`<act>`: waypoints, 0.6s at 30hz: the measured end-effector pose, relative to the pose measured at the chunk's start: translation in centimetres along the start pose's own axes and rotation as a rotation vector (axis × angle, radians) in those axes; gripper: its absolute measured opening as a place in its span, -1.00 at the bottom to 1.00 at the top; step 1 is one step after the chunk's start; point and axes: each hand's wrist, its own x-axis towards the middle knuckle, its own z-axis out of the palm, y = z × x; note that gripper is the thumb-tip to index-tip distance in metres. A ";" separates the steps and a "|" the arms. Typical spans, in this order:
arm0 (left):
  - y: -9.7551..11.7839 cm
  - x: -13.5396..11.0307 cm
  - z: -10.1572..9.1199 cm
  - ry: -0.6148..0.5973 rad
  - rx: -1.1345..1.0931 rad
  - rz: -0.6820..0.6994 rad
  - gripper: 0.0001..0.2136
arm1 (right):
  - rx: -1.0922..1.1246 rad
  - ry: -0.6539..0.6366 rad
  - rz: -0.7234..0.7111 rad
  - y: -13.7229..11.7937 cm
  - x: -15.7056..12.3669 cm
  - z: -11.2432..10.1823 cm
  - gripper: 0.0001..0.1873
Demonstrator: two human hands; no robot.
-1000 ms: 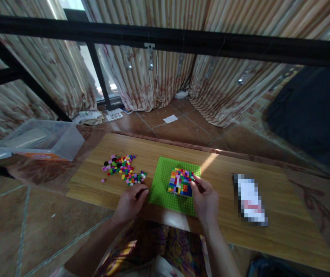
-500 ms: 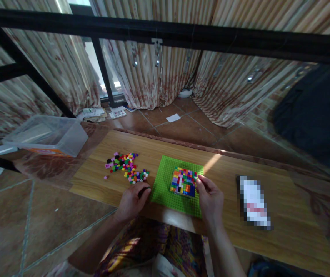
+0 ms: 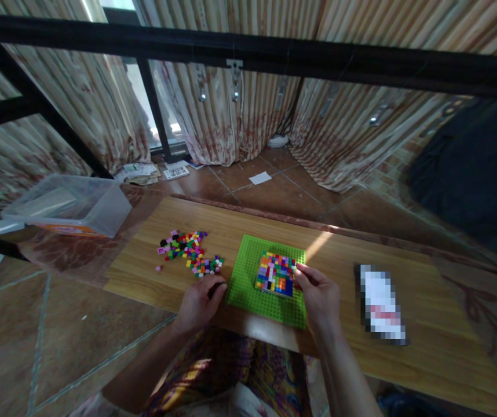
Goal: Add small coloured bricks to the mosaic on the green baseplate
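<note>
A green studded baseplate (image 3: 242, 272) lies on the wooden table before me. On it sits a flat, many-coloured block of building bricks (image 3: 277, 273), with a dark blue patch at its near right corner. My right hand (image 3: 320, 298) reaches in from the right, thumb and forefinger pinched together at the block's right edge; anything between the tips is too small to make out. Beside the baseplate's left edge, my left hand (image 3: 200, 304) rests with curled, closed fingers. Whatever they may hold is hidden. Just beyond it lies a pile of loose small bricks (image 3: 190, 249).
To the right on the table (image 3: 439, 313) lies a blurred, dark-edged white object (image 3: 381, 304). A clear plastic bin (image 3: 75, 202) stands at the far left. A dark metal bar (image 3: 248, 49) crosses in front of the curtains (image 3: 248, 121). Papers (image 3: 260, 178) lie on the floor.
The right hand has shifted very slightly at the block's edge. My left hand, the block and the loose bricks look the same, apart from a small camera movement.
</note>
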 end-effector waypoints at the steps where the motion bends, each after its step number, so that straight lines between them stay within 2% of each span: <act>1: 0.0 0.0 0.0 0.000 -0.002 0.005 -0.82 | 0.005 -0.003 0.012 -0.1 0.0 0.0 -0.54; 5: -0.1 0.0 0.0 0.015 -0.030 0.011 -0.82 | 0.040 0.001 0.021 -0.3 -0.1 0.0 -0.52; 9: 0.3 -0.1 -0.4 0.023 -0.093 -0.026 -0.81 | -0.011 0.081 -0.115 -0.4 -1.2 -0.4 -0.54; 12: 1.3 -0.3 -0.6 0.046 -0.179 -0.086 -0.79 | -0.061 0.073 -0.171 -0.7 -3.0 -0.6 -0.61; 15: 2.7 -0.7 -0.4 0.016 -0.308 -0.141 -0.78 | -0.070 -0.046 -0.211 -1.0 -5.6 -0.1 -0.69; 18: 4.3 -1.3 0.1 -0.058 -0.452 -0.173 -0.77 | -0.115 -0.249 -0.264 -1.1 -8.4 0.7 -0.75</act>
